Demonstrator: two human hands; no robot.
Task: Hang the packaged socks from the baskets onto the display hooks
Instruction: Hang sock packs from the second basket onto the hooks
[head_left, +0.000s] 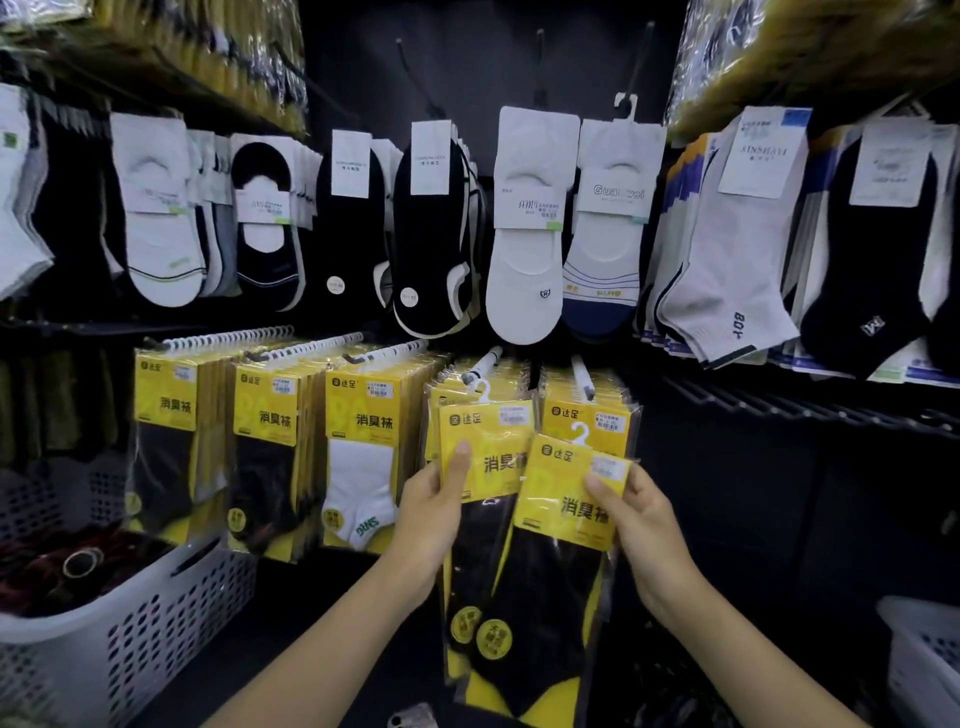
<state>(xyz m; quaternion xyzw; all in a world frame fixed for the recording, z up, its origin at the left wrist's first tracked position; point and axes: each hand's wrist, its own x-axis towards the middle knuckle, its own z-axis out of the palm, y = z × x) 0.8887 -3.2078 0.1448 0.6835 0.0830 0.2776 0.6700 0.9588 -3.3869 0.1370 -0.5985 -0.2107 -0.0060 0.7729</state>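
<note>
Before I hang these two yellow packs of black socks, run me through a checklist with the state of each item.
1. Left hand grips its yellow plastic pack of black socks: ok.
2. Right hand pinches the second yellow pack: ok.
3. White hanger loop on the second yellow pack is upright and free: ok.
4. White-tipped metal display hook above it has a bare tip: ok.
5. That loop threaded on the hook: not ok, it sits below the tip.
6. Left pack's white loop seated on the neighbouring hook: cannot tell.
</note>
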